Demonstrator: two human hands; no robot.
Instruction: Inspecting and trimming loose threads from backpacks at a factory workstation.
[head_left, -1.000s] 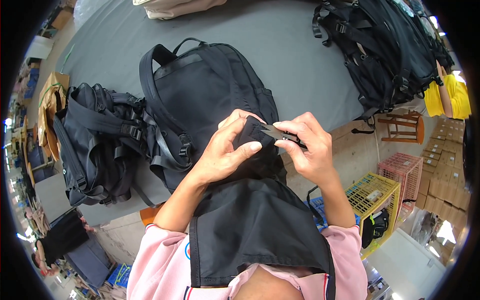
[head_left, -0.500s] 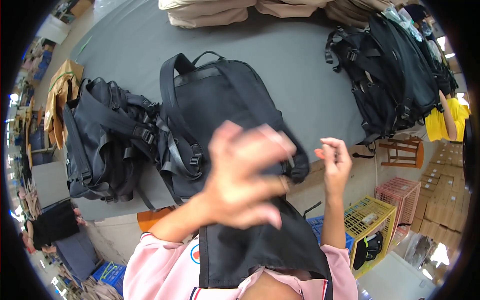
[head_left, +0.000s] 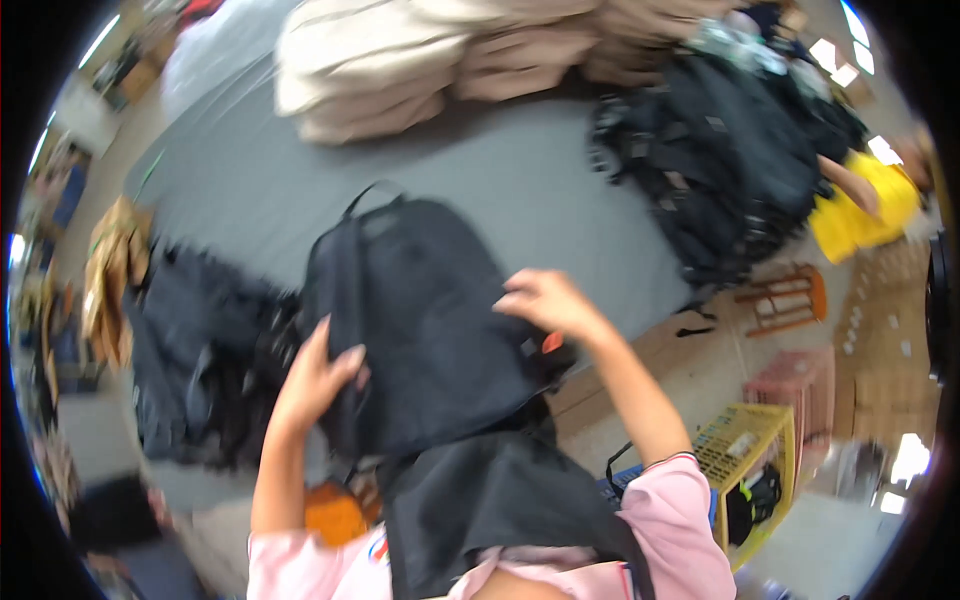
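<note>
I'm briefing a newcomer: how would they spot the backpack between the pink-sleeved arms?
Find the gray table. At its near edge, a black backpack lies between the left grip and right grip. Unlike the jumbled black bags at either side, it shows a smooth, rounded outline with a looped handle on top.

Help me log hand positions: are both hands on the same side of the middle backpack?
No: by the middle backpack, the left hand is at the left edge, the right hand at the right.
</note>
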